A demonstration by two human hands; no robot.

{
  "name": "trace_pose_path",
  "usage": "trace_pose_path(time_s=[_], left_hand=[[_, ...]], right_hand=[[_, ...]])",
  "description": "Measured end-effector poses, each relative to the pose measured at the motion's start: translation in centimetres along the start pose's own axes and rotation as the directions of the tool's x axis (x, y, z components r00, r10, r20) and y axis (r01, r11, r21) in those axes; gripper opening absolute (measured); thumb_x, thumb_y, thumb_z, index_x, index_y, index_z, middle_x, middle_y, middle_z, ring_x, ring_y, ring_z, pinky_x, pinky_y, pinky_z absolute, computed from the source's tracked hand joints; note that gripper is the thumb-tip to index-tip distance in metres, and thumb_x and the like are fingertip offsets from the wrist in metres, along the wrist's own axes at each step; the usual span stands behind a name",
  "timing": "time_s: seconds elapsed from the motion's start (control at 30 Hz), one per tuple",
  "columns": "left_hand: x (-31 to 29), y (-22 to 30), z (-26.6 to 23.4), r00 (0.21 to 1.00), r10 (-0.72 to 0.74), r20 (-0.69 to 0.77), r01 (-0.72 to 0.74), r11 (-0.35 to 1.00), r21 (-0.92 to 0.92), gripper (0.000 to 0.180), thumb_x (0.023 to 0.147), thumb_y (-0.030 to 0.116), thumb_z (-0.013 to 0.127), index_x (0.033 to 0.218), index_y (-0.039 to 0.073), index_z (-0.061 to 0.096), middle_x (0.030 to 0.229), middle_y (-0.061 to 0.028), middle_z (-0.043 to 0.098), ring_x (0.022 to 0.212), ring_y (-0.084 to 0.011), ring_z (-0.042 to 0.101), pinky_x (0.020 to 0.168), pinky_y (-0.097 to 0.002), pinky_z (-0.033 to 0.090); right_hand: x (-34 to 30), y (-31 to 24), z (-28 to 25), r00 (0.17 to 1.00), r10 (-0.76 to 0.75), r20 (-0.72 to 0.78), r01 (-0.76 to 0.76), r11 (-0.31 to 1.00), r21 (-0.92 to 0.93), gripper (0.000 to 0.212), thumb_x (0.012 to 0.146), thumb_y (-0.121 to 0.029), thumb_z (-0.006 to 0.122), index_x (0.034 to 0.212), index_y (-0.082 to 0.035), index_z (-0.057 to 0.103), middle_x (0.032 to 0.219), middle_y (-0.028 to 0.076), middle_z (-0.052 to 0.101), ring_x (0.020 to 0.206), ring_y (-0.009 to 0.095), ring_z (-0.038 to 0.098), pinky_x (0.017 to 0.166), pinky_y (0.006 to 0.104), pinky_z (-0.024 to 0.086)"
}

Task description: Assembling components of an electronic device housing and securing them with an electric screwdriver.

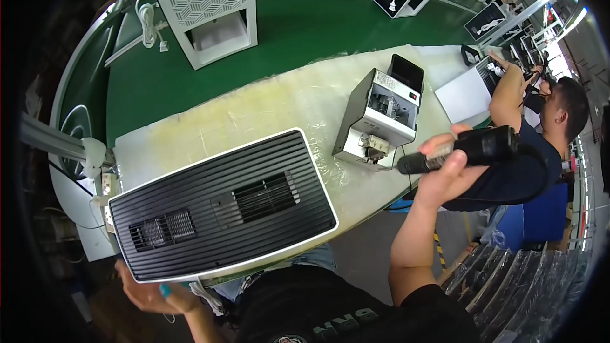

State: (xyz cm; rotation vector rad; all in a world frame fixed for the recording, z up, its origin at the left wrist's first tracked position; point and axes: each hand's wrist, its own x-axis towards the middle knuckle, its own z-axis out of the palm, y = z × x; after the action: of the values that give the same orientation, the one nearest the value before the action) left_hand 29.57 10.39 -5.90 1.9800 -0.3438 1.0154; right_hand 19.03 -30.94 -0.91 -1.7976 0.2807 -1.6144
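Observation:
My right hand (pixel 443 171) is wrapped round a black electric screwdriver (pixel 486 146), raised over the right front edge of the table. The tool's dark tip end points left, toward a small open metal unit (pixel 381 117) with a socket block on its near side. My left hand (pixel 152 293), with a teal band on one finger, is by the near left corner of a white-framed appliance with a black slatted face (pixel 206 197). Its fingers are stretched apart; whether they touch the frame cannot be made out. The appliance lies slats up, showing two vent openings.
A padded, film-covered sheet (pixel 254 111) covers the near tabletop; beyond it is a green conveyor (pixel 318 22) bearing white appliances (pixel 219 9) with coiled cords. A co-worker (pixel 540 127) works at the right beside a white panel (pixel 464 95). A metal post (pixel 54 136) crosses at left.

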Motion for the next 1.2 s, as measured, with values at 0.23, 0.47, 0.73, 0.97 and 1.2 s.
trace_pose_path(time_s=[0.23, 0.47, 0.73, 0.97, 1.2], left_hand=[[3.8, 11.9, 2.9, 0.521, 0.431, 0.736, -0.411, 0.883, -0.227, 0.022, 0.08, 0.015, 0.059, 0.099, 0.003, 0.063, 0.102, -0.0179, 0.064, 0.109, -0.0386, 0.059, 0.098, -0.0544, 0.04], [2.8, 15.3, 9.1, 0.425, 0.489, 0.762, -0.463, 0.84, -0.282, 0.048, 0.064, 0.024, 0.069, 0.107, 0.004, 0.063, 0.11, -0.0164, 0.054, 0.105, -0.0351, 0.053, 0.087, -0.0473, 0.044], [2.2, 15.0, 9.4, 0.497, 0.443, 0.746, -0.417, 0.876, -0.242, 0.044, 0.065, 0.024, 0.067, 0.106, 0.009, 0.064, 0.107, -0.0135, 0.054, 0.102, -0.031, 0.054, 0.085, -0.0422, 0.045], [2.0, 14.1, 9.9, 0.55, 0.455, 0.7, -0.401, 0.879, -0.256, 0.04, 0.068, 0.022, 0.065, 0.104, 0.004, 0.066, 0.106, -0.0153, 0.056, 0.102, -0.0312, 0.055, 0.087, -0.0429, 0.045], [1.7, 13.4, 9.9, 0.569, 0.472, 0.673, -0.392, 0.876, -0.282, 0.039, 0.07, 0.021, 0.064, 0.103, 0.0, 0.067, 0.106, -0.017, 0.057, 0.102, -0.0306, 0.054, 0.087, -0.0409, 0.045]], right_hand=[[-1.9, 2.7, 1.3, 0.988, -0.157, -0.005, 0.157, 0.985, -0.069, 0.061, 0.096, -0.033, 0.049, 0.135, 0.002, 0.019, 0.113, 0.023, 0.051, 0.054, 0.021, 0.057, 0.053, 0.031, 0.048], [-0.8, -2.6, 0.9, 0.967, -0.241, 0.079, 0.252, 0.951, -0.181, 0.061, 0.096, -0.032, 0.046, 0.137, 0.004, 0.019, 0.11, 0.025, 0.052, 0.053, 0.019, 0.057, 0.053, 0.0295, 0.048], [-1.8, 2.3, 2.0, 0.974, -0.224, 0.027, 0.225, 0.955, -0.191, 0.058, 0.098, -0.037, 0.044, 0.133, 0.003, 0.019, 0.103, 0.022, 0.051, 0.054, 0.02, 0.058, 0.054, 0.0301, 0.048], [-3.3, -3.7, 1.5, 0.993, 0.079, 0.089, -0.066, 0.988, -0.14, 0.07, 0.097, -0.046, 0.045, 0.138, 0.003, 0.015, 0.115, 0.023, 0.052, 0.07, 0.02, 0.062, 0.076, 0.0353, 0.049], [3.0, -15.0, 2.9, 0.949, -0.211, 0.235, 0.08, 0.88, 0.468, 0.069, 0.098, -0.05, 0.032, 0.144, -0.002, 0.016, 0.125, 0.021, 0.05, 0.055, 0.023, 0.055, 0.045, 0.0339, 0.048]])
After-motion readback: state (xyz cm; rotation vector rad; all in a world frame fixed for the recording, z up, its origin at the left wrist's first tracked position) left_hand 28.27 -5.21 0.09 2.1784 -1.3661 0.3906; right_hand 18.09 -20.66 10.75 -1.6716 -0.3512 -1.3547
